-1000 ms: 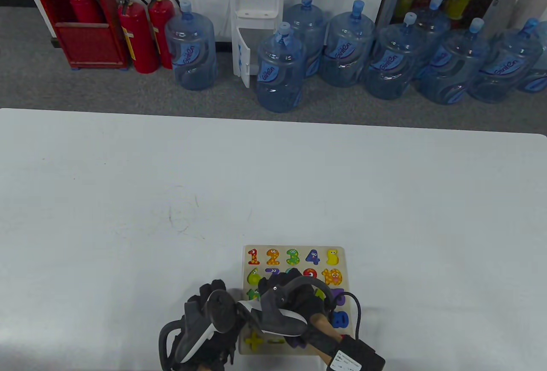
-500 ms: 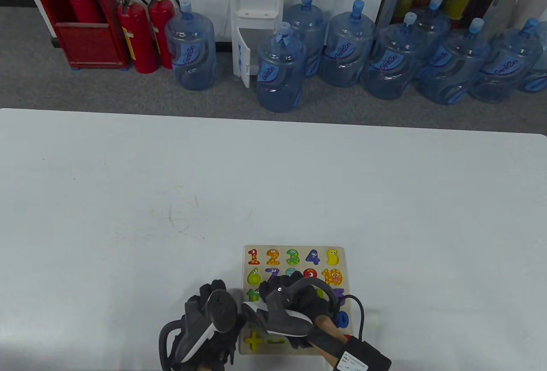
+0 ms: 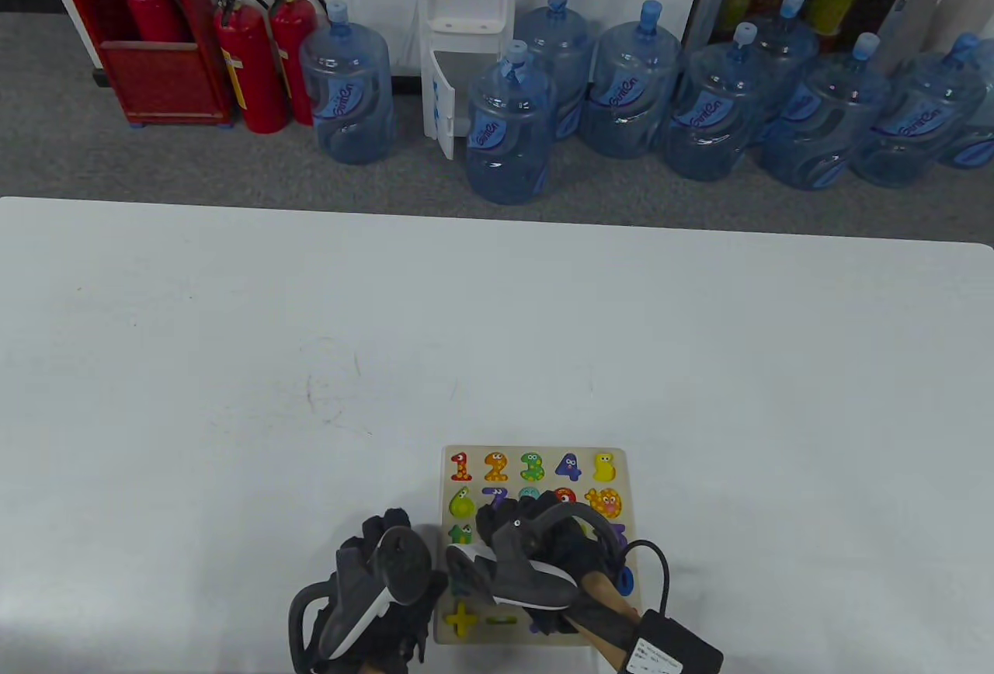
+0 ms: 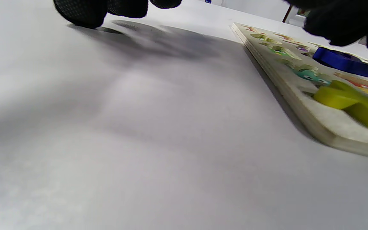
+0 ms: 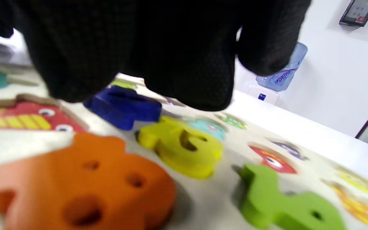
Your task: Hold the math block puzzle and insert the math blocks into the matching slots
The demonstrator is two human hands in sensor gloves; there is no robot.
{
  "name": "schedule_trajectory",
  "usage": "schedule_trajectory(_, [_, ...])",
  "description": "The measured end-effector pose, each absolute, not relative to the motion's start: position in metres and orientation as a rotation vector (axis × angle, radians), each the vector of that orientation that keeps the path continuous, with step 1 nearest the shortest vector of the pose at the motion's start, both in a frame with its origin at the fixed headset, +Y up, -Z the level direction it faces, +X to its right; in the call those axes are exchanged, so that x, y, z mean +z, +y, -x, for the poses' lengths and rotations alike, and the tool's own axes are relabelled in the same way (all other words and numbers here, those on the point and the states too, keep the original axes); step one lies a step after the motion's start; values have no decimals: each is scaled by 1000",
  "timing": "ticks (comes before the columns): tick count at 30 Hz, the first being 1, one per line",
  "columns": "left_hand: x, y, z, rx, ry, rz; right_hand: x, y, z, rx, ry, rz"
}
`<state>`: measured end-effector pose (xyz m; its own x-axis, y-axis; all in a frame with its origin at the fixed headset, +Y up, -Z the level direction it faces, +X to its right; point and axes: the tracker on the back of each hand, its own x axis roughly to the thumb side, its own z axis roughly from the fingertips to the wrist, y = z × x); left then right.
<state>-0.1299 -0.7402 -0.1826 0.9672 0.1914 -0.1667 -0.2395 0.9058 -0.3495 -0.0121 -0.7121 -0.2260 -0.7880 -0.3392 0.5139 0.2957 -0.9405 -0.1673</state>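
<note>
Since the earlier table views, the right hand (image 3: 543,542) has been shifted slightly rightward and toward the near edge over the puzzle board (image 3: 446,631); the left hand (image 3: 380,588) has not been displaced.

Nearest, at the bottom edge of the table view, both black mesh gloves are seen, each with a grey-and-white tracker on its back. The left hand is laid on the white table (image 3: 233,363) just beside the board's left edge. In the left wrist view its fingertips (image 4: 81,12) are shown touching the matte tabletop, apart from the board and holding nothing.

The right hand is spread over the board's middle rows. Whether a block is pinched cannot be told: in the right wrist view the fingers (image 5: 187,64) are shown curled above a blue block (image 5: 123,107), with contact hidden.

The pale wooden square board is lying flat near the table's front edge. A yellow plus block (image 3: 460,618) is seated at its near left corner. Only the right wrist view shows three loose, thick blocks resting on the board: one orange (image 5: 78,182), one yellow (image 5: 184,150), one green (image 5: 283,204).

Farther along, the top row of five seated numerals, 1 to 5, is visible, starting with the red 1 (image 3: 460,466).

Beyond the table, water jugs (image 3: 345,95) are standing on grey carpet.
</note>
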Motion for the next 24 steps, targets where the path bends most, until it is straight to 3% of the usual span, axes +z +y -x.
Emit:
schedule_trajectory(7, [-183,-740,130,224,127,372,-227,-714,19,-2731,232,774])
schedule_trajectory(19, [-182,-741,130,224,126,369,-238,-717,25,-2712,199,737])
schedule_trajectory(24, [-182,-741,130,230,126,370,-240,-693,-6,-2810,297,756])
